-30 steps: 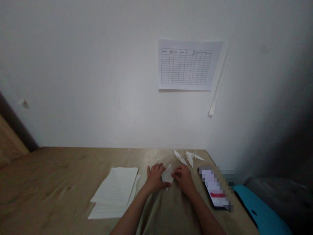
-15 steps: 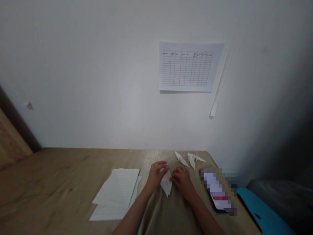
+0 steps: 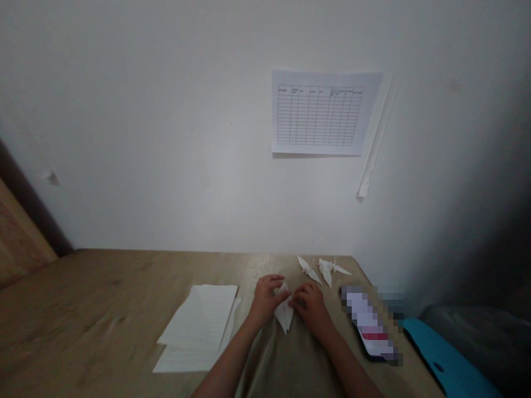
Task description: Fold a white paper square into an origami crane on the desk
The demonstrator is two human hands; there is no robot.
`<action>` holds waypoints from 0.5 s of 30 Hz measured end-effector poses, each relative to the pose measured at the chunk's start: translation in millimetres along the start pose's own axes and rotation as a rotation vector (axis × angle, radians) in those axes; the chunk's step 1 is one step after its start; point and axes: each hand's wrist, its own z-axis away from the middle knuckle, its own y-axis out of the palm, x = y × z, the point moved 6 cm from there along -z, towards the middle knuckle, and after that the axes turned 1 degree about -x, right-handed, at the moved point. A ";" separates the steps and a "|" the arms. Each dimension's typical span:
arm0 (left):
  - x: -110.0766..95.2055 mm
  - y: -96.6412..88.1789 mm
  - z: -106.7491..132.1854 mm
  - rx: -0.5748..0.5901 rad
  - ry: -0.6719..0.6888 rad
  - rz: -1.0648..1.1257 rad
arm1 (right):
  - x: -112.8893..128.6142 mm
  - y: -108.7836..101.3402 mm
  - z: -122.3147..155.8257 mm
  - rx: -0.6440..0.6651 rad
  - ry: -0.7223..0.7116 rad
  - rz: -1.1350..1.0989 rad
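A piece of white paper folded into a narrow diamond (image 3: 284, 318) lies on the brown table cover, one point towards me. My left hand (image 3: 266, 297) grips it from the left, its thumb laid across the middle of the paper. From the right, the curled fingers of my right hand (image 3: 309, 305) pinch the paper's right edge. Part of the paper is hidden under the fingers. Just beyond my right hand lie folded paper cranes, one on its own (image 3: 308, 270) and others bunched together (image 3: 326, 271).
Lined paper sheets (image 3: 203, 315) lie stacked to the left. On the right are a phone (image 3: 369, 326), partly blurred out, and a turquoise object (image 3: 450, 354) by the table edge. A printed table sheet (image 3: 319, 119) hangs on the white wall (image 3: 166, 138).
My left thumb has slid down and right over the folded paper, nearer my right fingers. My right hand has hardly moved.
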 end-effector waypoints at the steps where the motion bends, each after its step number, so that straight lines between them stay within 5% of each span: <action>1: 0.0 -0.3 0.1 -0.005 0.000 -0.001 | -1.2 0.2 -0.4 -0.008 -0.002 -0.009; 15: -3.4 -0.1 0.0 -0.011 0.002 -0.029 | 0.7 -0.4 0.0 -0.047 0.000 -0.103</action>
